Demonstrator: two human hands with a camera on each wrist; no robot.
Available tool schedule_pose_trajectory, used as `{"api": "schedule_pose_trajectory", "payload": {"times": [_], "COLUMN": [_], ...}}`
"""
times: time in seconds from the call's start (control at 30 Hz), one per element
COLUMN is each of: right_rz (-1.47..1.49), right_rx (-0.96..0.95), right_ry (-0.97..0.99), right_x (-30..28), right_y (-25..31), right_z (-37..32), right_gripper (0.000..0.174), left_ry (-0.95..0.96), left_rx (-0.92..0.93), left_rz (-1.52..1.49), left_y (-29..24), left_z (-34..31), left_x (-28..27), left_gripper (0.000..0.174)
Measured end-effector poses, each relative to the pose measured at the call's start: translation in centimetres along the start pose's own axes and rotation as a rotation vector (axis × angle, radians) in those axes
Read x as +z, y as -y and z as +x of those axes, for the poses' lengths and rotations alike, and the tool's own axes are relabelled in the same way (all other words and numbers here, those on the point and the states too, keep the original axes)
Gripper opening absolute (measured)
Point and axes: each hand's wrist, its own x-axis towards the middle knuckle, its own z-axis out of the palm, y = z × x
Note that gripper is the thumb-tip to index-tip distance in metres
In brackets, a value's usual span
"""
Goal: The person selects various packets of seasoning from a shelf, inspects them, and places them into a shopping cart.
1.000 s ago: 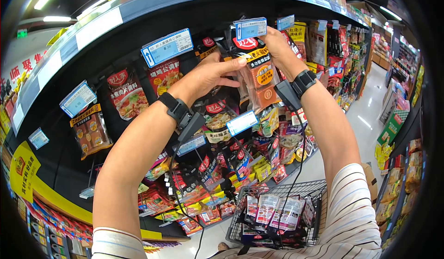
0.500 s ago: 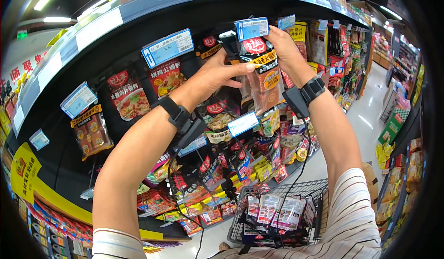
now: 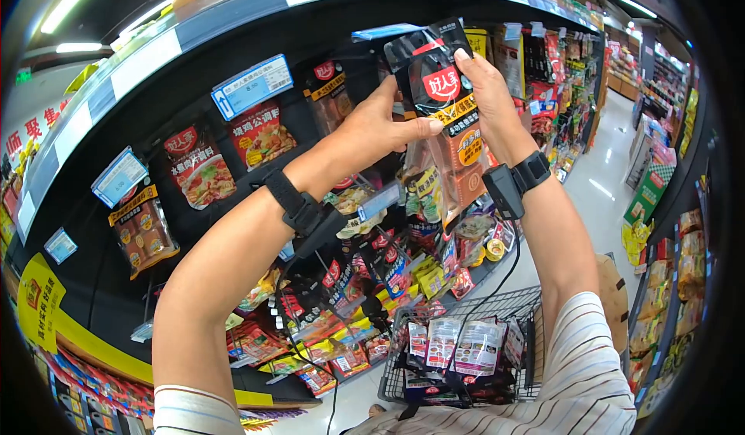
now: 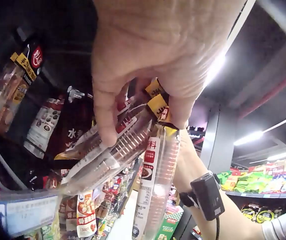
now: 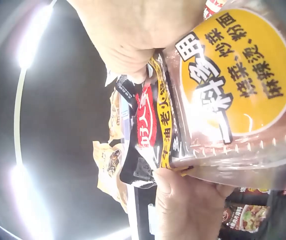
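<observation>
Two or more clear packs of brown blocks with black tops (image 3: pixel 446 86) are held up before the shelf, slightly tilted. My right hand (image 3: pixel 494 109) grips the upper right edge, thumb on the front. On their left side, my left hand (image 3: pixel 376 124) pinches them, its thumb across the yellow band. In the left wrist view, two packs (image 4: pixel 155 185) hang side by side under my left hand (image 4: pixel 153 50). The right wrist view has my right hand (image 5: pixel 138 30) above the front pack (image 5: pixel 238 70) and my left thumb and hand (image 5: pixel 188 205) below; some fingertips are hidden.
A blue-edged price tag (image 3: pixel 252 86) and hanging packets (image 3: pixel 198 167) are at left. The shelf edge (image 3: pixel 233 12) arches overhead. Below right stands a wire basket (image 3: pixel 400 357) holding several packets. An aisle (image 3: pixel 601 179) runs along the right.
The packs have come forward from behind the price tag, which now sits behind their tops. Both hands moved with them, slightly right, and the head view shifted.
</observation>
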Motion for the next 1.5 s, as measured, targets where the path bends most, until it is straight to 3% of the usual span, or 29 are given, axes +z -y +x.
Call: {"api": "schedule_pose_trajectory", "payload": {"times": [0.1,0.2,0.23,0.47,0.5,0.53,0.67,0.73,0.83,0.87,0.93,1.07,1.13,1.17,1.2,1.3,1.37,1.47,1.5], "right_rz": [-0.025,-0.052,-0.069,-0.116,-0.157,-0.177,-0.190,-0.242,-0.224,-0.171,-0.222,-0.360,-0.481,-0.560,-0.422,-0.218,-0.324,-0.425,-0.390], "right_rx": [-0.023,-0.056,-0.058,-0.071,-0.059,-0.046,0.105,0.064,0.232,0.288,0.374,0.458,0.605,0.576,0.541,0.656,0.695,0.763,0.768], "right_ry": [0.027,-0.010,-0.001,-0.004,0.007,0.022,-0.144,-0.117,-0.282,-0.359,-0.459,-0.572,-0.611,-0.583,-0.608,-0.714,-0.624,-0.502,-0.498], "right_x": [-0.2,0.2,0.5,-1.3,-1.8,-1.5,-2.6,-5.7,-7.2,-7.0,-8.3,-10.6,-10.4,-10.7,-12.0,-11.9,-12.8,-13.7,-14.0], "right_y": [1.0,2.5,3.4,6.3,6.7,7.2,6.8,4.5,2.9,2.4,1.2,-2.1,-2.4,-3.0,-5.5,-6.9,-7.9,-8.6,-9.3], "right_z": [-2.1,-4.2,-5.0,-9.8,-11.4,-13.5,-20.1,-23.5,-29.0,-30.7,-33.7,-39.8,-42.3,-43.6,-45.8,-48.8,-50.7,-51.8,-52.1], "right_gripper": [0.029,0.029,0.028,0.028,0.028,0.028,0.030,0.030,0.032,0.032,0.031,0.027,0.026,0.024,0.022,0.022,0.021,0.022,0.022], "left_ry": [-0.021,-0.046,0.015,0.146,0.208,0.267,0.202,0.185,0.240,0.269,0.254,0.508,0.443,0.487,0.529,0.479,0.398,0.423,0.314], "left_rx": [0.110,0.090,0.180,0.269,0.171,0.193,0.123,0.090,-0.049,-0.130,-0.022,-0.468,-0.420,-0.519,-0.620,-0.486,-0.319,-0.403,-0.297], "left_rz": [0.067,0.186,0.018,-0.003,0.042,0.000,0.058,0.050,-0.051,-0.109,-0.107,-0.321,-0.456,-0.449,-0.438,-0.258,-0.123,-0.018,-0.047], "left_y": [0.1,-1.2,-2.4,-5.0,-5.9,-6.1,-6.7,-4.8,-1.0,0.9,6.0,7.7,11.6,12.1,12.6,15.7,16.2,17.1,17.4], "left_z": [-0.3,-1.2,-1.9,-4.0,-5.0,-5.7,-9.3,-10.6,-12.2,-12.7,-14.1,-16.6,-19.0,-19.9,-20.9,-24.4,-26.0,-27.3,-27.8], "left_x": [1.1,2.1,2.6,5.7,6.0,6.9,10.9,13.6,17.6,19.1,22.6,26.2,29.3,30.1,30.7,33.5,34.2,34.4,34.6], "left_gripper": [0.086,0.080,0.073,0.068,0.063,0.059,0.054,0.040,0.030,0.030,0.033,0.051,0.050,0.049,0.048,0.039,0.038,0.040,0.034]}}
